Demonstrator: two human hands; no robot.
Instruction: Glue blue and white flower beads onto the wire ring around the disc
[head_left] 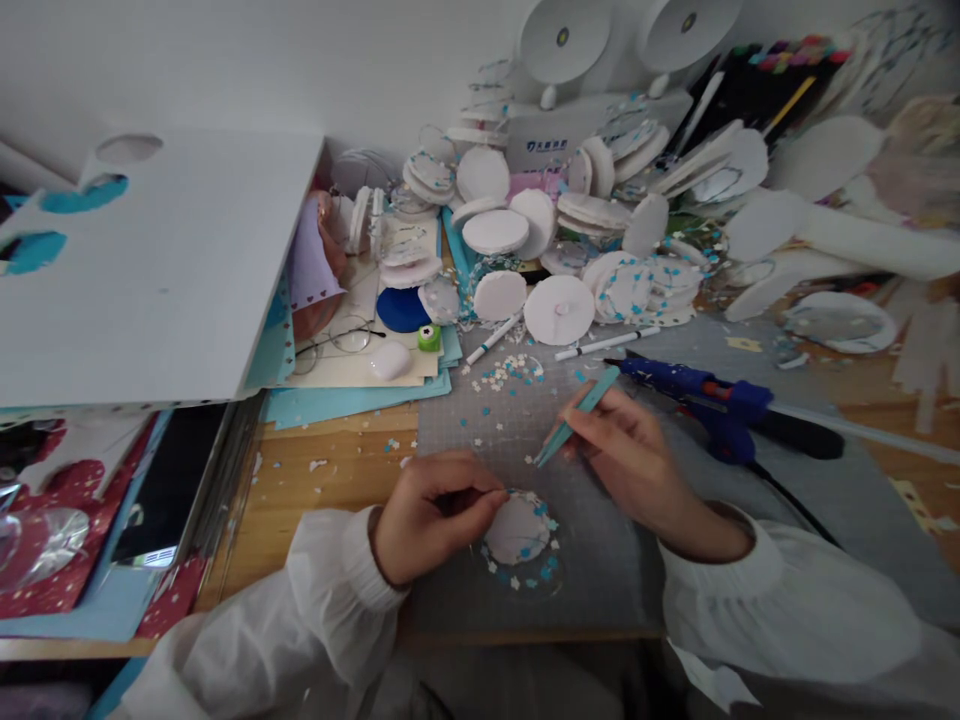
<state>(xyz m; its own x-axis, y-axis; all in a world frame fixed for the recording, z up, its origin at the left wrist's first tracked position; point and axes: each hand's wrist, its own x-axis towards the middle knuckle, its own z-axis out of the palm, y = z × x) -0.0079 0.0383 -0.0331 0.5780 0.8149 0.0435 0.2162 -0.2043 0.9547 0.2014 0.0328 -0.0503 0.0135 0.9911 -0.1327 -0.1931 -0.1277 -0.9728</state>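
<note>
Teal tweezers (577, 415) rest in my right hand (630, 455), gripped between thumb and fingers. Their tips point down and left, just above the grey cutting mat (607, 590), close to a tiny white flower piece. My left hand (442, 515) is closed in a pinch at the upper left rim of a white round disc (517, 528); what lies between the fingertips is too small to make out. Small blue and white flowers ring the disc along thin loops. Loose flower pieces (510, 373) lie scattered farther up the mat.
A blue glue gun (705, 395) with its cord lies to the right. Behind the mat pile up several white discs (559, 310) and two white pens (607, 343). At left are a large white board (195, 270), glasses (349, 338), a green punch (429, 338) and a phone (172, 490).
</note>
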